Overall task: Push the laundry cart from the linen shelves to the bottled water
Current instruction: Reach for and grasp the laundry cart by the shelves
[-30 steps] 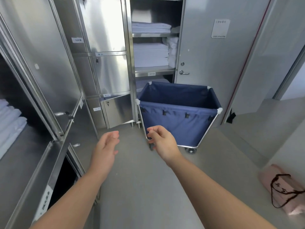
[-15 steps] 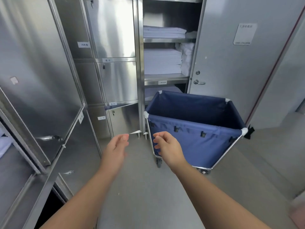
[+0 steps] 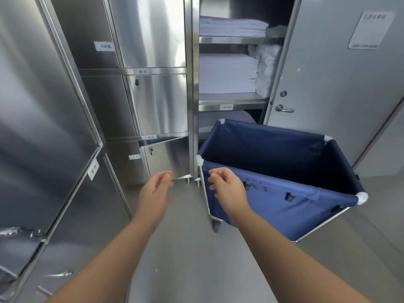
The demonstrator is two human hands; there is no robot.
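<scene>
Neither hand has a grip on anything. The right hand (image 3: pixel 227 189) is held out with fingers loosely curled and thumb apart, empty, just in front of the near rim of the laundry cart (image 3: pixel 284 193), close to its near left corner; I cannot tell whether the knuckles brush the fabric. The left hand (image 3: pixel 156 190) is out beside it, palm turned inward, fingers relaxed and half spread, also empty, over bare floor (image 3: pixel 185 259) left of the cart and apart from it.

The cart is a deep blue fabric bin hung on a metal frame with white corner caps, and nothing shows inside it. One small caster (image 3: pixel 215 226) shows under the near left corner. It stands on the grey floor, turned at an angle, its far left corner just in front of the open linen shelves (image 3: pixel 231 101).

Those shelves hold folded white linen (image 3: pixel 227 74) in stacks on two levels, with a rougher bundle of white towels (image 3: pixel 267 68) beside the middle stack. To the left run stainless steel cabinet doors (image 3: pixel 157 103) with small labels; the lowest one stands slightly ajar. To the right of the shelves is a grey door (image 3: pixel 338 88) with a lever handle (image 3: pixel 283 108) and a notice high on it
</scene>
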